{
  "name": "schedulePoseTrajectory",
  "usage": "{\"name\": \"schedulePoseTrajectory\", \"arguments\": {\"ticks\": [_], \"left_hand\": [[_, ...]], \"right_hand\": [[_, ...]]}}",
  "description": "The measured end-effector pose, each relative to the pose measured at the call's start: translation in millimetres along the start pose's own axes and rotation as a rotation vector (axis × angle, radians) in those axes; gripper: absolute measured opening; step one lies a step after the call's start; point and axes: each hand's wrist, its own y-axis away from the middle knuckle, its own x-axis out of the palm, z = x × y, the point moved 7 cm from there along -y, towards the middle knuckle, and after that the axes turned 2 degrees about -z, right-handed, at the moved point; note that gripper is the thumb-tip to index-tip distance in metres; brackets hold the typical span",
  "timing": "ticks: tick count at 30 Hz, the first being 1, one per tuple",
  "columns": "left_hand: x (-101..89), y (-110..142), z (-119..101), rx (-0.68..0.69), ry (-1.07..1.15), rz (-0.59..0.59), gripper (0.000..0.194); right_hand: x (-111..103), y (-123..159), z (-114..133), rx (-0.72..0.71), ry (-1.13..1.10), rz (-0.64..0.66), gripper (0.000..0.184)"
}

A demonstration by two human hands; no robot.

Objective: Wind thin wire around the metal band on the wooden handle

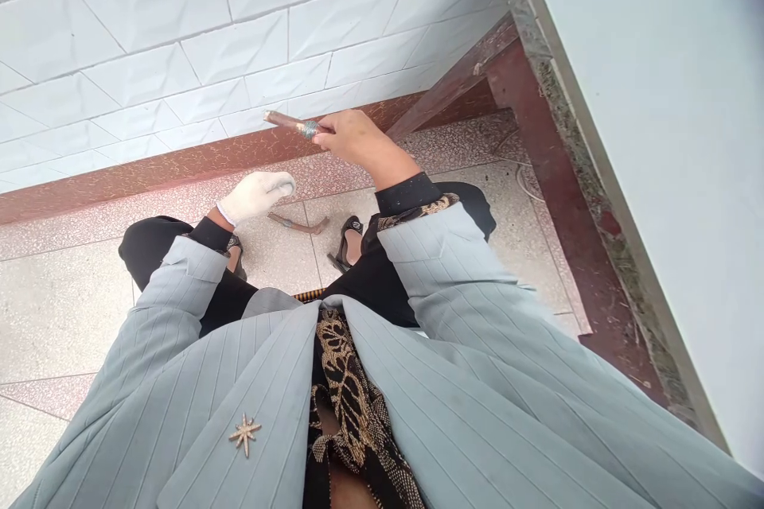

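Observation:
My right hand [353, 141], bare, is closed around one end of a short brown stick [282, 120]. Grey-green wire [309, 130] is wound round the stick just beside my fingers, and the free end points left toward the tiled wall. Lower and to the left is my left hand [254, 195], in a white glove with its fingers curled in; whether anything is inside them is hidden. It is apart from the stick. On the floor below lies a thin, bent brown stick [298, 224], touched by neither hand.
White tiled wall [251, 40] with a reddish-brown skirting [113, 183] stands ahead. At right are a dark red wooden frame with a slanting brace [457, 79] and a pale top [668, 135]. A thin cable [525, 179] lies on the speckled floor [65, 302] near the frame.

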Motion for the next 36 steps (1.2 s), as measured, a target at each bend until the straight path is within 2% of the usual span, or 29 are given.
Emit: {"name": "schedulePoseTrajectory", "arguments": {"ticks": [3,6,9,12,14,15,18,20,21,23,25,27,30,32,36], "left_hand": [[-7.4,2.1,6.2,-0.008,-0.089,-0.054,0.029],[-14.4,3.9,14.9,-0.035,-0.201,-0.085,0.028],[-16.8,4.1,22.0,-0.082,-0.277,-0.077,0.026],[-18.4,3.1,26.6,-0.137,-0.279,-0.090,0.026],[-17.6,2.5,29.0,-0.179,-0.227,-0.097,0.026],[-16.4,2.3,29.3,-0.193,-0.184,-0.101,0.026],[-9.0,0.5,21.8,-0.148,-0.051,-0.087,0.029],[-1.6,-0.7,12.7,-0.077,-0.002,-0.039,0.030],[2.1,-1.0,9.2,-0.053,0.003,-0.003,0.030],[5.4,-1.1,6.7,-0.038,-0.017,0.039,0.030],[2.2,-0.7,8.6,-0.038,-0.080,0.028,0.030],[-4.8,0.1,12.8,-0.043,-0.155,-0.012,0.030],[-11.3,1.7,20.3,-0.065,-0.234,-0.024,0.029],[-13.0,2.4,25.4,-0.095,-0.257,-0.015,0.027],[-18.1,1.9,33.8,-0.146,-0.233,-0.063,0.024]], "right_hand": [[17.3,3.8,9.6,-0.060,0.291,0.154,0.020],[44.3,17.6,20.1,-0.135,0.378,0.484,0.016],[62.8,33.6,30.0,-0.201,0.333,0.747,0.016],[65.4,50.1,46.3,-0.386,0.108,0.923,0.018],[52.6,54.8,55.2,-0.508,-0.103,0.908,0.025],[42.2,50.9,55.7,-0.518,-0.200,0.818,0.029],[7.2,25.9,37.4,-0.365,-0.387,0.366,0.035],[-5.2,12.2,17.8,-0.207,-0.343,0.123,0.038],[-6.2,7.5,10.2,-0.139,-0.255,0.056,0.039],[-1.2,1.6,2.3,-0.044,0.000,0.008,0.035],[11.2,0.9,4.3,-0.022,0.245,0.076,0.029],[30.0,6.6,12.5,-0.066,0.380,0.258,0.020],[57.4,25.7,25.9,-0.143,0.387,0.613,0.013],[65.9,37.0,33.9,-0.181,0.324,0.758,0.017],[60.7,46.0,45.2,-0.237,0.142,0.777,0.022]]}}
